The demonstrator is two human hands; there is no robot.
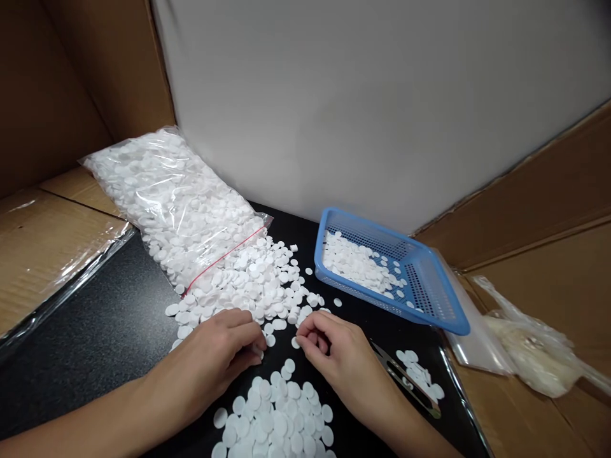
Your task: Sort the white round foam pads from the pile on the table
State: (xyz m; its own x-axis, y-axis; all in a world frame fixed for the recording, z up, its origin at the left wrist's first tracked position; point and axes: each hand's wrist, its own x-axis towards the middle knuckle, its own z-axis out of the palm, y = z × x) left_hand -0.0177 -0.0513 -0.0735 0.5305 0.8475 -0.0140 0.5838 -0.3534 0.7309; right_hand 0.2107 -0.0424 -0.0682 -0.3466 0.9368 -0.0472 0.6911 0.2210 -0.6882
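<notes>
Small white round discs spill from a clear zip bag (pixel 181 203) with a red seal line, forming a loose heap (pixel 252 280) on the black table. My left hand (pixel 224 340) is curled at the heap's near edge, with a white disc (pixel 258 352) at its fingertips. Across a small gap, my right hand (pixel 338 350) is closed in a pinch, and a white disc (pixel 295 343) shows at its thumb and fingertip. A second pile of discs (pixel 277 420) lies between my forearms, nearest to me.
A blue perforated basket (pixel 391 305) at the right holds many discs. Beside my right forearm lie a flat metal tool with slots (pixel 405 381) and a few discs (pixel 420 372). A clear plastic bag (pixel 534 350) rests farther right. Cardboard (pixel 52 248) and a grey panel (pixel 334 108) surround the table.
</notes>
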